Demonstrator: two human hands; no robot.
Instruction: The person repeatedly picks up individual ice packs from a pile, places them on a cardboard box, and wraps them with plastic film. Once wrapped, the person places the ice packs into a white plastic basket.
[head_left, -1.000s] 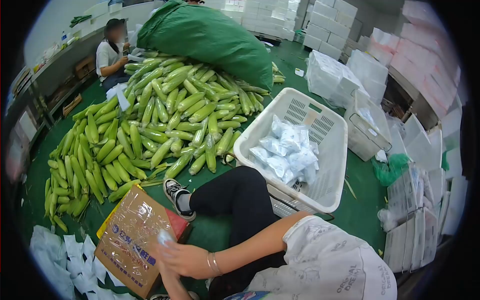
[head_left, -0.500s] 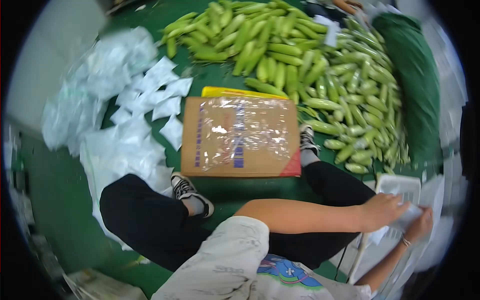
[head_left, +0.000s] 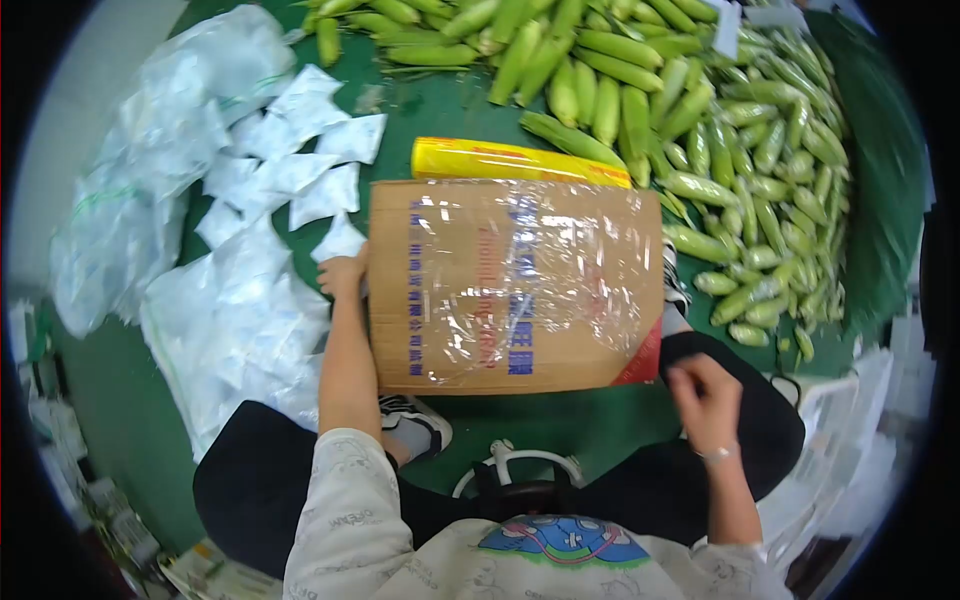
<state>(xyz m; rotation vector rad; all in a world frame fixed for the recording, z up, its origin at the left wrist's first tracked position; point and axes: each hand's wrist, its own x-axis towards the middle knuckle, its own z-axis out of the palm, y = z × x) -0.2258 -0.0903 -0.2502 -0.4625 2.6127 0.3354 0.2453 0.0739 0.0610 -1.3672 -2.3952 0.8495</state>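
Note:
My left hand (head_left: 343,273) reaches down past the left side of the cardboard box, its fingers closed at the lower edge of a small white packet (head_left: 337,238). The hand covers part of that packet. Over my right knee, my right hand (head_left: 707,400) is held with curled fingers, slightly blurred, and nothing shows in it. Between my hands stands the cardboard box (head_left: 450,290), its top covered with shiny clear tape and printed in blue and red. A long yellow box (head_left: 520,162) lies just behind it.
Several more white packets (head_left: 290,180) and large clear bags (head_left: 235,310) of them lie on the left. Unwrapped green corn (head_left: 620,60) is heaped at the back, film-wrapped ears (head_left: 770,190) at right. A white basket (head_left: 805,425) stands beside my right leg.
Both hands were together over the white basket with a whitish piece of plastic between them. The left has swung across to the packets; the right has come back over my knee. The view has shifted.

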